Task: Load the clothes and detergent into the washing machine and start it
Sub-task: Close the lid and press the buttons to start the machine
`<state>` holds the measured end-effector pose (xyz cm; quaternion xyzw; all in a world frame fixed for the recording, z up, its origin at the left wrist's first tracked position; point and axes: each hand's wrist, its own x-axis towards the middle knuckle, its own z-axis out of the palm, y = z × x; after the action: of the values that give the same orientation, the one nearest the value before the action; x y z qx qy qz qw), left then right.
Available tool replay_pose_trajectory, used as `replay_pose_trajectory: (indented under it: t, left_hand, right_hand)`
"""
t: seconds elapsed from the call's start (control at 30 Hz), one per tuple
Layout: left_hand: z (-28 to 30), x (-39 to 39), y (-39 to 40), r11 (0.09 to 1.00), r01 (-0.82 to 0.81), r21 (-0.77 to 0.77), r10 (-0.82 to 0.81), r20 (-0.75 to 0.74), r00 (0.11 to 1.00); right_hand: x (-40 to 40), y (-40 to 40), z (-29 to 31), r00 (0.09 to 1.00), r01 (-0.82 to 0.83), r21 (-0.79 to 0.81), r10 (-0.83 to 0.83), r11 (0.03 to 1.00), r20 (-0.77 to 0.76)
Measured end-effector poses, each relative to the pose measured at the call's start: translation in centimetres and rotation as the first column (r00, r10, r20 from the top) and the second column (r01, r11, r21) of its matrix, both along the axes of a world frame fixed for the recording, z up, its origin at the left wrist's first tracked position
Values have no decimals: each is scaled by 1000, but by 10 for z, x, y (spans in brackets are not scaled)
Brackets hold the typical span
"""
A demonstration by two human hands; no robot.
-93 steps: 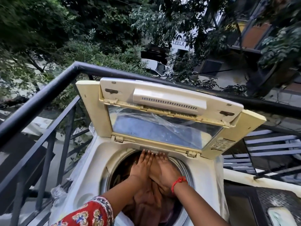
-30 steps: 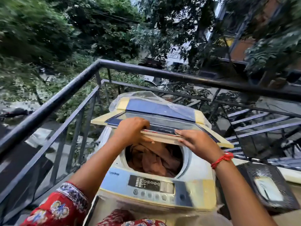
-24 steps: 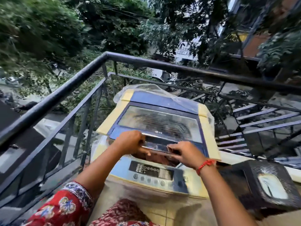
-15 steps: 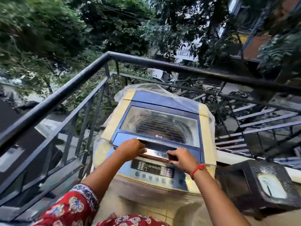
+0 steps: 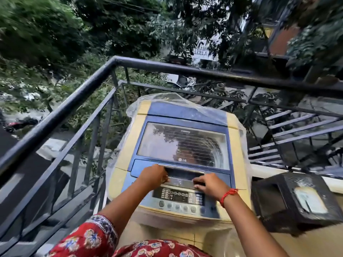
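Both hands on the lid handle (image 5: 182,175) of the washing machine (image 5: 181,164): left hand (image 5: 154,176) curled over its left end, right hand (image 5: 210,184) gripping its right end. Lid (image 5: 182,143) lies flat and closed; clothes dimly visible through its window. Control panel (image 5: 179,198) just below the hands.

I read the "LG" mark (image 5: 182,160) on the lower edge of the washing machine lid window (image 5: 182,144), inverted from my viewpoint. A short line of small print near the window's top edge is too fine to read. The control panel display (image 5: 179,195) carries rows of labels and symbols, none legible. Beyond the railing, a white sign (image 5: 201,51) among the foliage appears to read "PRABH" above "LEELA", partly hidden by leaves.
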<state>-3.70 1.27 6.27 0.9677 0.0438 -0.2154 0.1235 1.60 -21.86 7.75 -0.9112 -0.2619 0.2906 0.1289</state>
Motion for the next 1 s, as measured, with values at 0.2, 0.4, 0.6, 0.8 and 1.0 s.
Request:
replay_pose_trajectory:
  t: [0.2, 0.4, 0.6, 0.8, 1.0]
  left_hand:
    - [6, 18, 0, 999, 50, -3, -50, -80, 995]
    - [11, 33, -4, 995, 62, 78, -51, -135, 990]
    - [7, 36, -8, 996, -52, 67, 61, -137, 989]
    - [9, 41, -12, 989, -147, 24, 149, -159, 976]
    - [17, 49, -13, 987, -157, 21, 158, -225, 962]
  right_hand:
    - [14, 7, -2, 998, 43, -24, -45, 999, -49]
    - [32, 22, -9, 998, 15, -107, -21, 994, -54]
    - [41, 33, -13, 999, -22, -165, 15, 986, -42]
    - [40, 25, -17, 998, 36, -92, -41, 995, -53]
    - [28, -8, -7, 990, 125, 156, -113, 980, -84]
